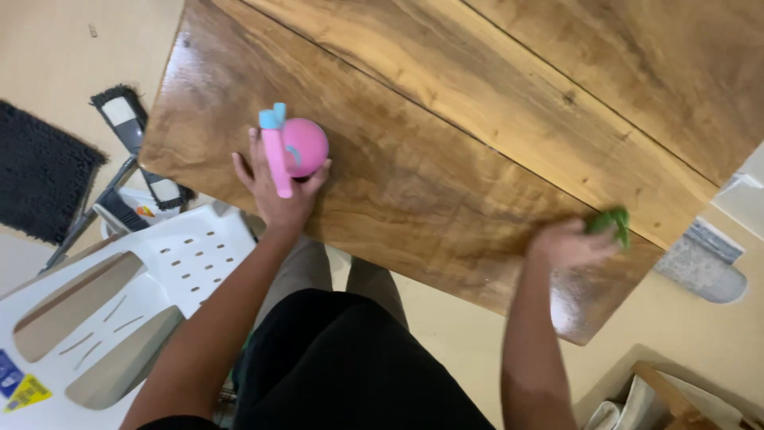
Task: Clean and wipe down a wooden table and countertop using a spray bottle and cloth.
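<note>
The left hand (274, 187) is wrapped around a pink spray bottle (296, 150) with a pale blue nozzle, holding it upright on the wooden table (446, 103) near the left corner. The right hand (567, 243), blurred with motion, presses a green cloth (613, 220) against the tabletop at the near edge, towards the right corner — the fingers seem closed over it, though the blur hides the exact grip. The wood by that corner shines wet, so I judge that part already sprayed and wiped; the far boards look dry and duller, likely not yet covered. A white plastic chair (119, 295) stands to the left, a flat mop (135, 151) on the floor beyond it
</note>
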